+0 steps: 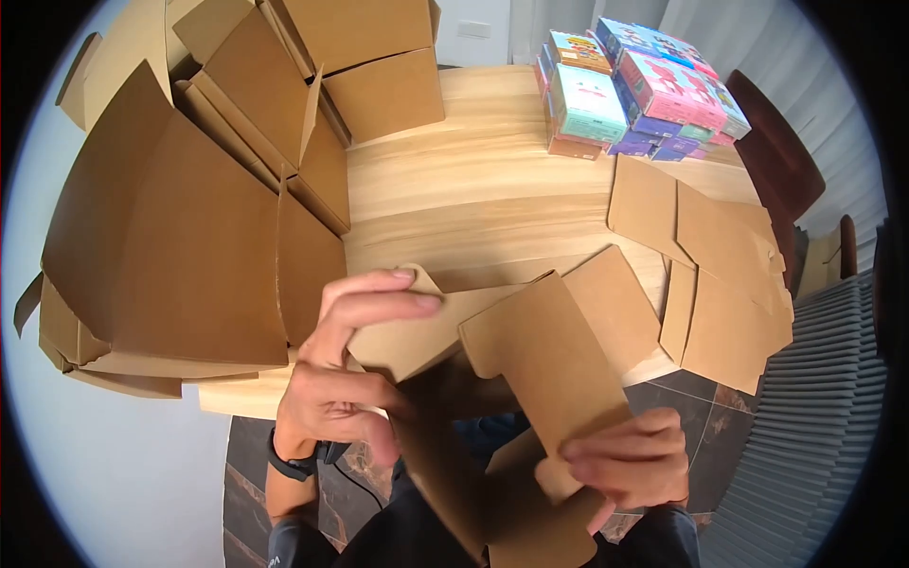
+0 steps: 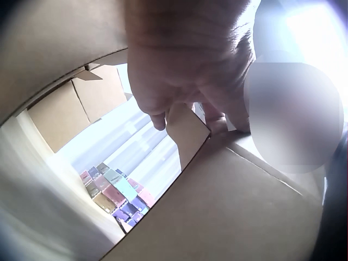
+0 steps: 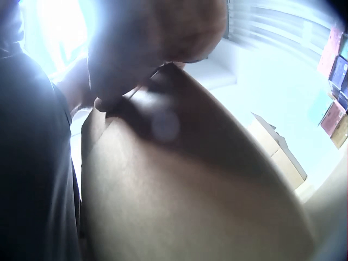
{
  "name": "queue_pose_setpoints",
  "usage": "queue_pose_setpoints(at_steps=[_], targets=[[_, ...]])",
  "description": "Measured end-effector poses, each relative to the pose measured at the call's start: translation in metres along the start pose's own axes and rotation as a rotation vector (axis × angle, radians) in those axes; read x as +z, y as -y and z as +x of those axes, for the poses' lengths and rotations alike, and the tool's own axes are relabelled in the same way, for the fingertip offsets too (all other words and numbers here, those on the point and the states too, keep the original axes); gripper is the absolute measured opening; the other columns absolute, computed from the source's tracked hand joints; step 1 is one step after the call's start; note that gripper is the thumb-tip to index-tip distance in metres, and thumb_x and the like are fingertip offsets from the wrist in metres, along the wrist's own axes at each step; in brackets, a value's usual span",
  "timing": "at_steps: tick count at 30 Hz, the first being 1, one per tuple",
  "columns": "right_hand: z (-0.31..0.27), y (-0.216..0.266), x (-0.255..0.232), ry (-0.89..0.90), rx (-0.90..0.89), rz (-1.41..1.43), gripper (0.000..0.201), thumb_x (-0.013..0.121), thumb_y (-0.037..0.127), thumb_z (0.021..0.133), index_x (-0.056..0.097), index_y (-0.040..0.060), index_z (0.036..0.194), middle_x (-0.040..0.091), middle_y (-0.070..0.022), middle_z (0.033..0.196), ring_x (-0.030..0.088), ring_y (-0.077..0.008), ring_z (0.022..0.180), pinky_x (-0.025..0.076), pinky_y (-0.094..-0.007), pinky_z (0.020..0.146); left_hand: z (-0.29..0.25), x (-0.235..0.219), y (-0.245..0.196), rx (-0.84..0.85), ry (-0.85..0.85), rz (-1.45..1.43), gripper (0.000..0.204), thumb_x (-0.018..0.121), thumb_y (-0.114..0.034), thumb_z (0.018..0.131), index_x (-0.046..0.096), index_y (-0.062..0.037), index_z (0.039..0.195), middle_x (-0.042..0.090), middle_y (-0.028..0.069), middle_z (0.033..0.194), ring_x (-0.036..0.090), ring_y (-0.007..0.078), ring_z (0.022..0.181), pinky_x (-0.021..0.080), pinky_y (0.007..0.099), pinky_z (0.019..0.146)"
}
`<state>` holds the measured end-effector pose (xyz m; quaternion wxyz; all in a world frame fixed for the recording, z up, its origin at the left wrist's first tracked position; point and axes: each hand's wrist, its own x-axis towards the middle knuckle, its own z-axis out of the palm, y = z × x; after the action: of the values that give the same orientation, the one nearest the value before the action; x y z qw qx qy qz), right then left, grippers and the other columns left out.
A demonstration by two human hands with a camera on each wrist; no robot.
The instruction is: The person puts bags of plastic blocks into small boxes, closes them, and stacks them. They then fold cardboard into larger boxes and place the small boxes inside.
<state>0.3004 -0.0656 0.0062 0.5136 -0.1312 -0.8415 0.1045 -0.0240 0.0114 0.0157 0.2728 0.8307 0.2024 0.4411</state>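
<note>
A small brown cardboard box [image 1: 445, 483] with its flaps spread is held over the person's lap at the table's near edge. My left hand [image 1: 327, 379] grips its left side, fingers bent over a flap [image 1: 407, 346] and thumb lower down by the wall. On the right, my right hand [image 1: 634, 459] pinches the lower end of a long flap [image 1: 544, 355] that slants across the opening. Another flap [image 1: 611, 308] sticks out toward the table. Up close, the left wrist view shows the box wall [image 2: 234, 201], and the right wrist view shows a broad cardboard panel [image 3: 179, 201] below the hand.
Large open cartons [image 1: 180, 227] crowd the table's left side. At the back right stands a stack of colourful small boxes [image 1: 653, 85]. Flattened cardboard [image 1: 729, 275] lies along the right edge of the wooden table [image 1: 464, 189]. A dark red chair [image 1: 776, 142] stands beyond it.
</note>
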Motion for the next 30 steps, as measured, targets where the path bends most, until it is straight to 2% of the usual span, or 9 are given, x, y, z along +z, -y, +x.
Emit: queue_pose_setpoints(at_steps=[3,9,12,14,18,19,21,24,30], targets=[[-0.004,-0.004,0.006,0.12,0.083,-0.073,0.044,0.065,0.053,0.097,0.058,0.0143,0.077,0.072,-0.0011,0.078,0.069,-0.015,0.065,0.047,-0.0202,0.055,-0.008,0.004,0.004,0.035,-0.081,0.088,0.067,0.067,-0.074,0.073,0.074,-0.008,0.067,0.051,0.0286,0.143,0.045,0.0508,0.138,0.04,0.0586,0.112],[-0.007,-0.013,0.001,0.106,0.067,-0.037,0.036,0.079,0.046,0.088,0.065,0.0131,0.083,0.059,0.0047,0.065,0.051,-0.0119,0.053,0.032,-0.0238,0.051,-0.016,0.022,-0.008,0.134,-0.375,-0.42,0.071,0.068,-0.072,0.081,0.073,-0.001,0.076,0.045,0.0313,0.144,0.059,0.0511,0.126,0.058,0.0528,0.098],[-0.007,-0.007,0.004,0.081,0.19,-0.046,0.029,0.08,0.041,0.09,0.069,0.0142,0.087,0.056,0.0071,0.061,0.044,-0.0115,0.049,0.03,-0.0253,0.049,-0.013,0.007,-0.011,0.108,0.049,-0.721,0.07,0.069,-0.068,0.084,0.067,0.0021,0.083,0.065,0.0277,0.118,0.071,0.0422,0.106,0.063,0.0456,0.082],[-0.004,0.002,0.012,0.059,0.214,-0.147,0.019,0.084,0.03,0.083,0.074,0.0164,0.092,0.062,0.0051,0.07,0.051,-0.011,0.058,0.034,-0.0259,0.054,-0.013,0.011,-0.022,0.007,0.086,-0.443,0.066,0.071,-0.062,0.088,0.061,0.0024,0.089,0.072,0.0222,0.094,0.074,0.0351,0.087,0.061,0.0407,0.068],[0.025,0.012,0.021,-0.052,0.069,-0.478,0.029,0.081,0.017,0.066,0.078,0.0168,0.095,0.072,-0.001,0.106,0.061,-0.015,0.085,0.041,-0.0289,0.071,0.013,0.028,-0.048,-0.313,-0.039,0.163,0.052,0.087,-0.043,0.079,0.065,0.0,0.098,0.067,0.0234,0.123,0.069,0.0326,0.105,0.056,0.0387,0.081],[0.033,0.019,0.015,0.115,0.1,-0.52,0.029,0.08,0.016,0.065,0.078,0.0167,0.094,0.072,-0.0005,0.11,0.062,-0.0168,0.085,0.042,-0.0293,0.072,0.015,0.031,-0.053,-0.357,0.002,0.174,0.047,0.096,-0.022,0.068,0.068,-0.0056,0.102,0.053,0.0233,0.148,0.058,0.036,0.129,0.05,0.0454,0.102],[0.037,0.021,0.012,0.318,0.219,-0.544,0.031,0.077,0.012,0.062,0.078,0.0146,0.093,0.071,-0.0025,0.112,0.063,-0.0227,0.089,0.045,-0.0326,0.073,0.028,0.03,-0.063,-0.333,0.156,0.338,0.047,0.095,-0.024,0.068,0.07,-0.009,0.105,0.052,0.0202,0.15,0.057,0.036,0.129,0.047,0.0474,0.104],[0.012,-0.001,0.024,-0.042,0.272,-0.35,0.029,0.074,0.011,0.064,0.078,0.0119,0.092,0.07,-0.0067,0.106,0.064,-0.0257,0.093,0.046,-0.0361,0.072,0.036,0.029,-0.059,-0.363,0.329,0.438,0.05,0.093,-0.026,0.068,0.074,-0.0182,0.113,0.049,0.0132,0.157,0.056,0.0364,0.129,0.038,0.0493,0.112],[-0.006,0.006,0.027,-0.02,0.296,-0.395,0.025,0.072,0.03,0.087,0.072,0.0061,0.083,0.066,-0.0128,0.109,0.066,-0.0313,0.099,0.056,-0.0481,0.087,0.047,0.034,-0.063,-0.472,0.411,0.461,0.061,0.091,-0.026,0.07,0.071,-0.0169,0.127,0.044,0.0157,0.16,0.053,0.0376,0.133,0.04,0.0448,0.11]])
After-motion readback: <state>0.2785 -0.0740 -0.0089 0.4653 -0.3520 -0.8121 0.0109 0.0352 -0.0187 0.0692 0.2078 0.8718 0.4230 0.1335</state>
